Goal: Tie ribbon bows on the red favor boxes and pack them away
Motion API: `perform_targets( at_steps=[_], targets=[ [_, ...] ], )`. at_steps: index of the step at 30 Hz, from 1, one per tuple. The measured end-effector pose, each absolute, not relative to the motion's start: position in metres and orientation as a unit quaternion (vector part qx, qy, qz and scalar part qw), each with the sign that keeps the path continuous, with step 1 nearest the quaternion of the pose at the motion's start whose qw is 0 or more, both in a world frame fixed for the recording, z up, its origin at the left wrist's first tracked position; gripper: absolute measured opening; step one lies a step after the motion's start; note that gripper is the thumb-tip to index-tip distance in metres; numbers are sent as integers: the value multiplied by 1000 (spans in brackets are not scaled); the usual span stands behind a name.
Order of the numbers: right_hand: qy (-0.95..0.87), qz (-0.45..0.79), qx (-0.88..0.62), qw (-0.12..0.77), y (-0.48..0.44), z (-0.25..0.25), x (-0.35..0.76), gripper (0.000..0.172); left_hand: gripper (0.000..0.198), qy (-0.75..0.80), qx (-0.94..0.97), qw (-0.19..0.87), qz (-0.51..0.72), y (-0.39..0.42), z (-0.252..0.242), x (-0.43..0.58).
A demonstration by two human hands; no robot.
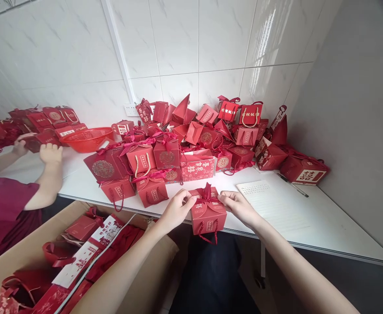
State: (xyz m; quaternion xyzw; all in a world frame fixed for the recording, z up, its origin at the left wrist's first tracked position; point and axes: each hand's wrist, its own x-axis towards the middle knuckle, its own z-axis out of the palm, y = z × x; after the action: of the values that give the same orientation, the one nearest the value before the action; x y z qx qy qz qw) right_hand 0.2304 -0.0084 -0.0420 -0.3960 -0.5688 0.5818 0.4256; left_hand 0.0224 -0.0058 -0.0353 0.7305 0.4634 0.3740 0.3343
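Note:
A small red gift box (207, 218) with gold print and a twisted cord handle sits at the table's front edge, right before me. On its top is a dark red ribbon (207, 192) tied in a bow. My left hand (180, 207) is closed in a pinch at the ribbon's left side. On the opposite side my right hand (237, 206) pinches the ribbon too, its fingertips close to the box's top edge. Just left of my left hand stands another red gift box (151, 192) with a cord handle.
Many red gift boxes (207, 137) are piled against the tiled wall. A notebook (270, 205) and a pen (292, 185) lie to the right. At left are a red plastic basket (88, 139), a co-worker's hands (50, 153) holding a box, and an open carton (1, 266) below the table.

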Motion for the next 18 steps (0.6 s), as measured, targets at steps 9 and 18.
perform_targets(
  at_steps=[9,18],
  targets=[
    [-529,606,-361,471,-6,-50,228,43,28,439,770,295,358,-4,-34,21],
    [-523,609,-352,481,-8,-55,229,45,25,419,776,295,368,-2,-37,21]
  ],
)
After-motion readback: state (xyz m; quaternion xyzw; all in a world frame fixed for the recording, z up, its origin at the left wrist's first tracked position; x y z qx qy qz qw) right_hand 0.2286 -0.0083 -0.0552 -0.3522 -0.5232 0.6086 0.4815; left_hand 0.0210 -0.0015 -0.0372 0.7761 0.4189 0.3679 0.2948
